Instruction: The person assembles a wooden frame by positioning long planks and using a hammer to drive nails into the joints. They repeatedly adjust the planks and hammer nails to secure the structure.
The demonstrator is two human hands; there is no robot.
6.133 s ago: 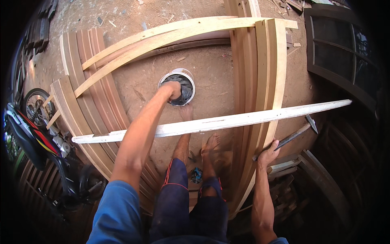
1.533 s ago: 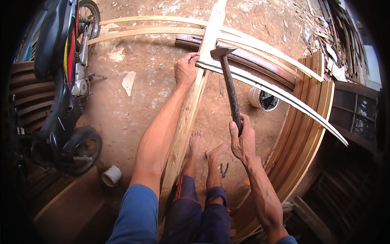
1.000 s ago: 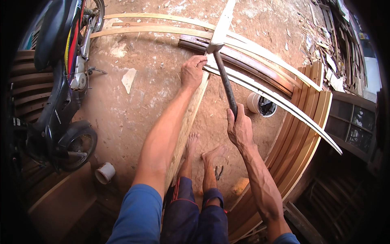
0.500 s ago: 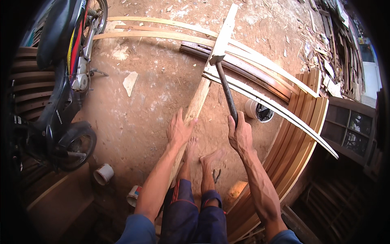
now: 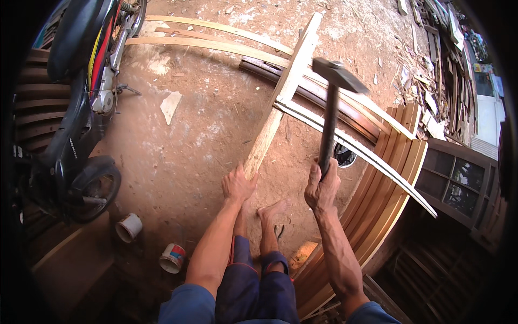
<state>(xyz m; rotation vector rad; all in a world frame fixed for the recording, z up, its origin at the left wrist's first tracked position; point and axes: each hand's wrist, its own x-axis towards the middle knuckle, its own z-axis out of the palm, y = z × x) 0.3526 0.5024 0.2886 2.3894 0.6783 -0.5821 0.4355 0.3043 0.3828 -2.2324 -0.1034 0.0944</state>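
Note:
My right hand (image 5: 322, 186) is wrapped round the handle of a hammer (image 5: 330, 127), whose dark head is raised above the boards. My left hand (image 5: 239, 183) grips a long pale wooden beam (image 5: 264, 140) that slants away from me to the far side. Its near end is hidden by my hand and forearm. A narrow white-edged strip of wood (image 5: 356, 147) meets the beam about midway along and runs off to the right. I cannot tell how the two are joined.
Thin laths (image 5: 216, 44) and a dark reddish board (image 5: 350, 116) lie under the beam. Stacked planks (image 5: 396, 162) stand to the right, near a paned wooden frame (image 5: 458, 178). A motorbike (image 5: 70, 124) is at left. Two tubs, one white (image 5: 129, 227), one labelled (image 5: 172, 258), stand lower left.
The hammer has risen from against the beam near the strip and come toward me. My left hand's fingers, spread on the beam before, have closed round it.

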